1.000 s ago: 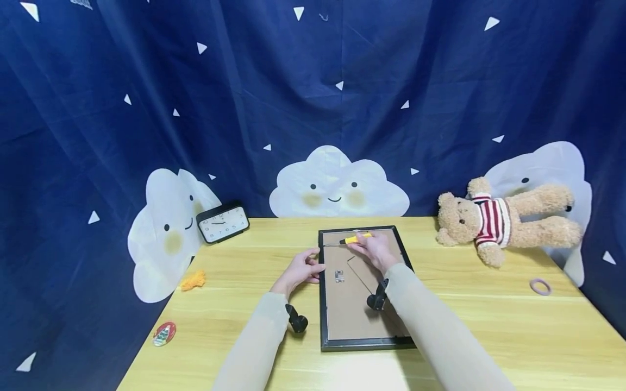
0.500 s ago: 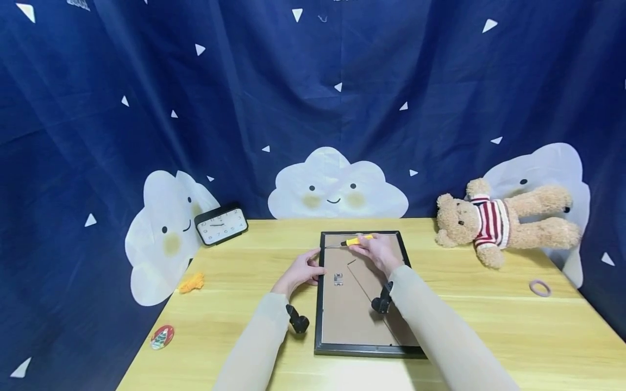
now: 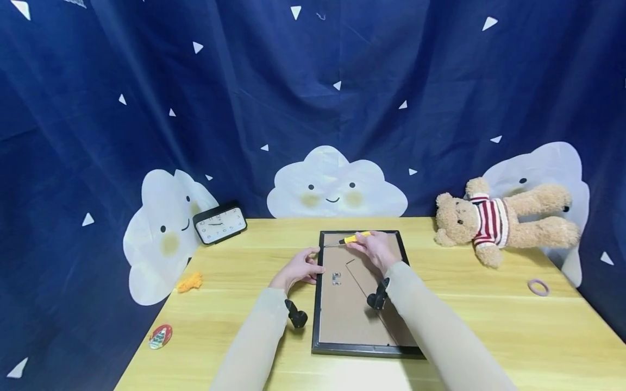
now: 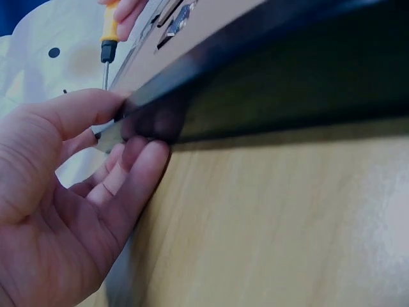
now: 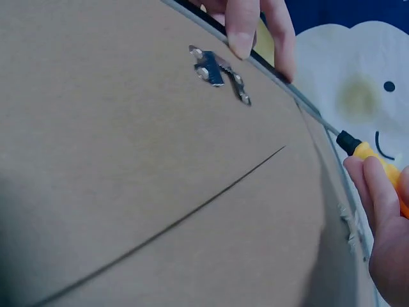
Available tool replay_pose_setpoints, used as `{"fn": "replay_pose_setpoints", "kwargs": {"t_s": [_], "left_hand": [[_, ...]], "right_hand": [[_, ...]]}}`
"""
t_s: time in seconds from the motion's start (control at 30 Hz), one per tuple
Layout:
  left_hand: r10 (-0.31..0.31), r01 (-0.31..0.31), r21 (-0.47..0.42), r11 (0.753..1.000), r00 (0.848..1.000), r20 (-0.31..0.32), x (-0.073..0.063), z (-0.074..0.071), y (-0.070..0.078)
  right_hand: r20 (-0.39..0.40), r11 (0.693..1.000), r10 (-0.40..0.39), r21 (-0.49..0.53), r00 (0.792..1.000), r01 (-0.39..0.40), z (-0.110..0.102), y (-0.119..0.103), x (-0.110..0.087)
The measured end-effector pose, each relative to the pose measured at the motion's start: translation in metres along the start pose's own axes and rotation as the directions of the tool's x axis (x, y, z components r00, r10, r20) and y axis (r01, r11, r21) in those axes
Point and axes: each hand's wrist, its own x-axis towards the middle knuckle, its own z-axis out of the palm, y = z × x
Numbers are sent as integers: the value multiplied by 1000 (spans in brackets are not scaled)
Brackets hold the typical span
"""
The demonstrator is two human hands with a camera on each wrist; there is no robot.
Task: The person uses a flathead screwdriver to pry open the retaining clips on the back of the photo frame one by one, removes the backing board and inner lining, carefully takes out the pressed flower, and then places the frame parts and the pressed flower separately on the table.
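A black picture frame [image 3: 317, 309] lies back side up on the table, its brown backing board [image 3: 347, 320] showing a metal hanger [image 3: 337, 278] and a slanting slit. At the frame's left edge, near the far corner, my left hand [image 3: 298, 267] grips the border, thumb on top and fingers against the outer side in the left wrist view. My right hand [image 3: 376, 251] holds a yellow and black screwdriver [image 3: 356, 238] by its handle. The screwdriver's shaft [image 4: 105, 75] points left, its tip at the inner border close to my left thumb [image 5: 241, 38].
A clock [image 3: 220, 224] stands at the back left. Orange yarn [image 3: 189, 282] and a round tree-patterned piece [image 3: 160, 336] lie along the left edge. On the right are a teddy bear [image 3: 494, 220] and a purple ring [image 3: 538, 287]. A blue curtain [image 3: 235, 108] hangs behind.
The frame has turned slightly, its near end shifting left and toward me, mostly in the first half second. Both hands keep their holds, and the screwdriver tip stays at the left border.
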Motion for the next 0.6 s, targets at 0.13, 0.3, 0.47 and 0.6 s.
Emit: {"fn": "replay_pose_setpoints", "kwargs": {"t_s": [0.13,0.3,0.47,0.6], "left_hand": [[1,-1,-2,1000,1000,10,2,0,0],[-3,3,4,1000,1000,8,0,2,2],[-14,14,-1,1000,1000,-5,-2,3,2],[-14,14,8,1000,1000,-4,-1,3,1]], "right_hand": [[-13,999,-25,-41,1000,24,4,-6,-1],[-29,979,-77,-191,997,70,15,-13,-4],[55,860,-202,-467,978,204,41,-23,-10],[115,725,-262,-632,958,274,59,-27,-16]]}}
